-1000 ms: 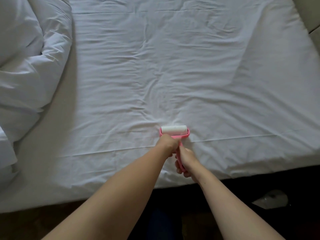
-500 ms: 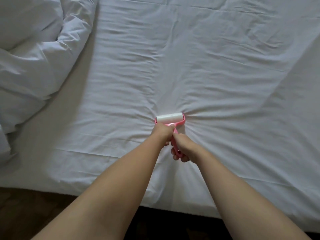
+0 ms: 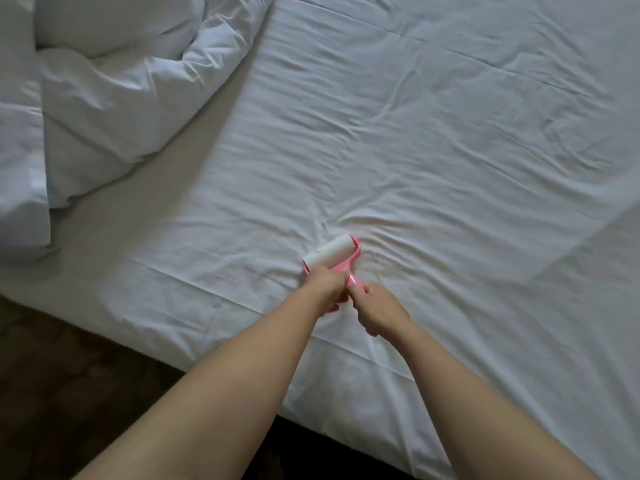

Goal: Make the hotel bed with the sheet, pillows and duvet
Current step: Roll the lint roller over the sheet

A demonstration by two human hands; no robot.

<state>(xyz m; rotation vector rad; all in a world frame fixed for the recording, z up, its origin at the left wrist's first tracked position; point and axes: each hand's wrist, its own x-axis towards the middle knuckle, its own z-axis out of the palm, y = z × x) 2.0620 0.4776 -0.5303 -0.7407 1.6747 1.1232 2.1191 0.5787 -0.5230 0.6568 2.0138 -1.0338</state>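
Observation:
A white sheet [image 3: 433, 140] covers the mattress, creased, with wrinkles fanning out around a pink lint roller [image 3: 332, 256] whose white roll presses on it near the front edge. My left hand [image 3: 325, 284] grips the roller's pink frame just behind the roll. My right hand [image 3: 375, 310] grips the pink handle below it. A bunched white duvet [image 3: 114, 81] lies heaped at the upper left of the bed. I see no pillows.
The dark floor [image 3: 69, 375] shows along the bed's front edge at the lower left. The sheet's hanging side [image 3: 381, 393] drops between my forearms.
The roller has moved farther onto the sheet and turned, its roll now slanting up to the right. My view has shifted right, so the duvet shows more at the upper left.

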